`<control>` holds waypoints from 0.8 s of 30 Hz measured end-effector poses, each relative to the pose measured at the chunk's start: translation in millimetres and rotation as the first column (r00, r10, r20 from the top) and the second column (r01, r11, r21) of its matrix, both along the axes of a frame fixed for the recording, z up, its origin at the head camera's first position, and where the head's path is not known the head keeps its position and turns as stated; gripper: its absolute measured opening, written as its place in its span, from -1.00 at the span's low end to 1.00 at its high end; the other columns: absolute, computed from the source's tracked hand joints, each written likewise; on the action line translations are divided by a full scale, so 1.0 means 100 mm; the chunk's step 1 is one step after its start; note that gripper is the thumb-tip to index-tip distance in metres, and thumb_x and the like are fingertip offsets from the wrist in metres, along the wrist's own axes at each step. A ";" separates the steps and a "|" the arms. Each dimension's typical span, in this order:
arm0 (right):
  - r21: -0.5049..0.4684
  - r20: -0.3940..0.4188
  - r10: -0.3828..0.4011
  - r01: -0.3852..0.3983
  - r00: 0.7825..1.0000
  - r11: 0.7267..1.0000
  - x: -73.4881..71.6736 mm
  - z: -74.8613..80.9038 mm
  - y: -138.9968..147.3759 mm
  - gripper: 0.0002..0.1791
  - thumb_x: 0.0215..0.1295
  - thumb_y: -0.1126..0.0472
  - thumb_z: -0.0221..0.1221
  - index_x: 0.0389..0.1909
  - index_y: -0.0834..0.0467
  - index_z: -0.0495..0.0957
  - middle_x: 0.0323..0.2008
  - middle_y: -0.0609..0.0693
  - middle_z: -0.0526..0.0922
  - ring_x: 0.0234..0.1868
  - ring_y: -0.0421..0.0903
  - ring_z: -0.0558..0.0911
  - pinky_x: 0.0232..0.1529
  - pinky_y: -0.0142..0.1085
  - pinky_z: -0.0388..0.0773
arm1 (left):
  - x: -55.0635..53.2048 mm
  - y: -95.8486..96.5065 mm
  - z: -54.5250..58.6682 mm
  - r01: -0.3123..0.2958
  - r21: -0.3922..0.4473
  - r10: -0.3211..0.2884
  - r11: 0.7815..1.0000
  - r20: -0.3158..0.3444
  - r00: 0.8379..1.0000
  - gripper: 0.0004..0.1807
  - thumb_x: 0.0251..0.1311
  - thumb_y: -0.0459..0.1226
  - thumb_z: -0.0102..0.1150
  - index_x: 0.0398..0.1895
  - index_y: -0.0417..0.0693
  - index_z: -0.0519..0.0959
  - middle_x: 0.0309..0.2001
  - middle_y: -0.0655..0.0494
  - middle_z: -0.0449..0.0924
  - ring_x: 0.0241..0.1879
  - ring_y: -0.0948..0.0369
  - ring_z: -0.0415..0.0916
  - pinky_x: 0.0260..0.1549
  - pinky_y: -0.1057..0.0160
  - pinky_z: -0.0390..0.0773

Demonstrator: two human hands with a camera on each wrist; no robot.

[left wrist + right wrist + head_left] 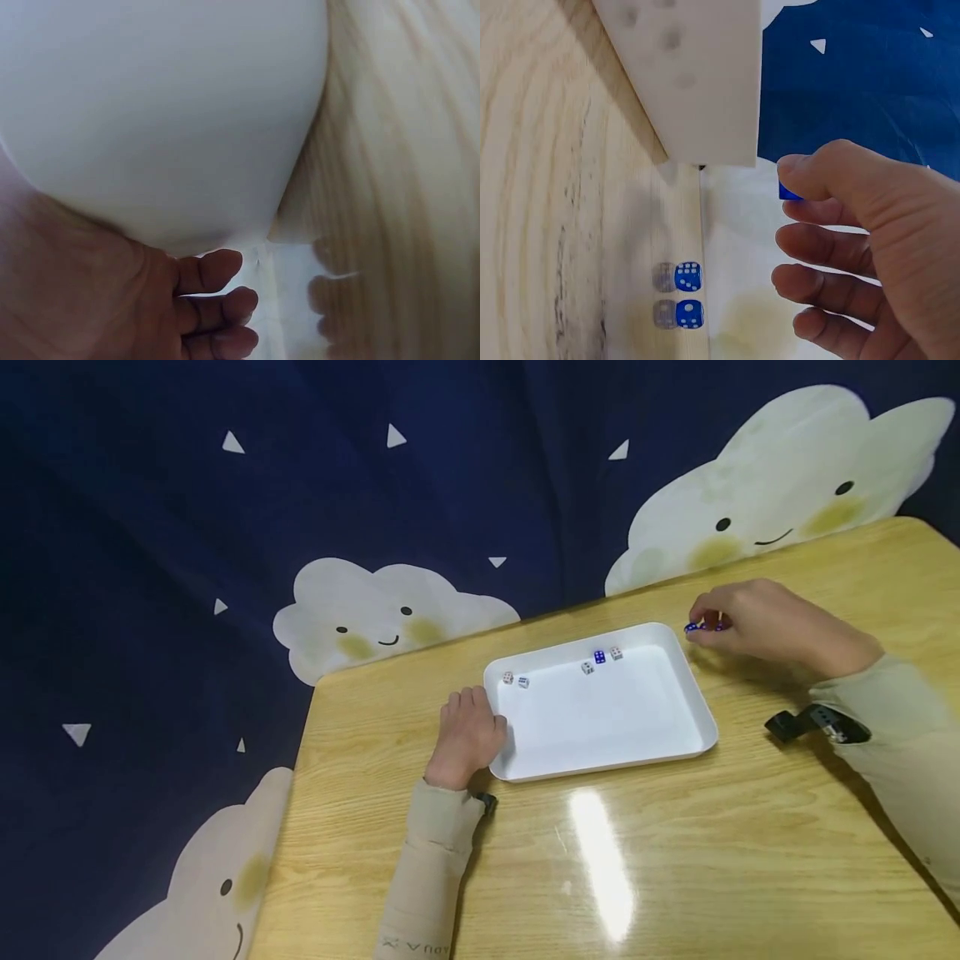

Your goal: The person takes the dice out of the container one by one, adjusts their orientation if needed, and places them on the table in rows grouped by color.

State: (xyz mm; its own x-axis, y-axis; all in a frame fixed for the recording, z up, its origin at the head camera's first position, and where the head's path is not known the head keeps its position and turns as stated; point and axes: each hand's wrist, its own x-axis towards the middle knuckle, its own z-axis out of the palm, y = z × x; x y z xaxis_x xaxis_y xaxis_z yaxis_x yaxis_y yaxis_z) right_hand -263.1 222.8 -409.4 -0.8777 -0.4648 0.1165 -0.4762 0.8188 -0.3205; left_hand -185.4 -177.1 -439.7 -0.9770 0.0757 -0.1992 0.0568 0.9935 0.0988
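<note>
A white tray (607, 718) lies on the table with red-dotted, dark-dotted and blue dice in it, among them a blue die (599, 657). My left hand (471, 731) holds the tray's left rim, thumb over the edge and fingers bent down along its outside. In the left wrist view those fingers (217, 315) hang beside the outer wall. Right of the tray, my right hand (772, 622) pinches a blue die (789, 192) between thumb and index finger, the other fingers loosely bent. Two more blue dice (688, 276) sit side by side on the table near it.
A wooden table (360, 760) carries everything. Behind it hangs a dark blue curtain (450, 502) with white clouds and triangles. Black camera straps (817, 724) circle the wrists. The tray's raised wall (697, 693) stands between the right hand and the tray floor.
</note>
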 end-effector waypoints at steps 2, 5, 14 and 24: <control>0.009 0.012 -0.009 0.009 1.000 1.000 -0.02 0.00 0.02 -0.80 0.32 0.07 0.35 -0.14 0.08 0.72 -0.35 -0.08 0.71 -0.35 -0.15 0.56 -0.34 -0.27 0.48 | 0.00 0.00 0.00 -0.002 -0.007 0.002 1.000 0.004 1.000 -0.61 0.44 -0.14 -0.26 0.08 -0.27 0.33 -0.08 -0.11 0.35 -0.07 -0.02 0.19 -0.03 0.09 0.26; 0.022 0.030 -0.023 0.022 0.999 1.000 -0.04 -0.01 0.07 -0.79 0.34 0.06 0.33 -0.13 0.08 0.72 -0.34 -0.07 0.70 -0.35 -0.14 0.55 -0.36 -0.28 0.45 | -0.01 0.00 0.00 0.002 -0.016 -0.002 1.000 0.004 1.000 -0.61 0.45 -0.14 -0.27 0.08 -0.27 0.33 -0.08 -0.11 0.34 -0.07 -0.02 0.19 -0.03 0.10 0.26; 0.023 0.066 -0.070 0.068 0.995 0.997 -0.08 -0.03 0.20 -0.77 0.35 0.06 0.33 -0.11 0.12 0.71 -0.27 0.02 0.72 -0.30 -0.07 0.56 -0.32 -0.23 0.44 | -0.01 0.00 -0.02 0.006 -0.001 -0.006 1.000 -0.016 1.000 -0.65 0.43 -0.15 -0.24 0.03 -0.26 0.33 -0.12 -0.09 0.33 -0.09 -0.02 0.19 -0.06 0.11 0.23; 0.026 0.069 -0.096 0.094 0.993 0.995 -0.14 -0.12 0.34 -0.72 0.33 0.06 0.34 -0.10 0.18 0.69 -0.31 0.04 0.70 -0.31 -0.06 0.55 -0.34 -0.22 0.42 | -0.01 -0.01 -0.03 0.006 0.007 -0.006 1.000 -0.011 1.000 -0.65 0.42 -0.15 -0.25 0.02 -0.26 0.33 -0.12 -0.09 0.33 -0.11 -0.01 0.18 -0.08 0.11 0.23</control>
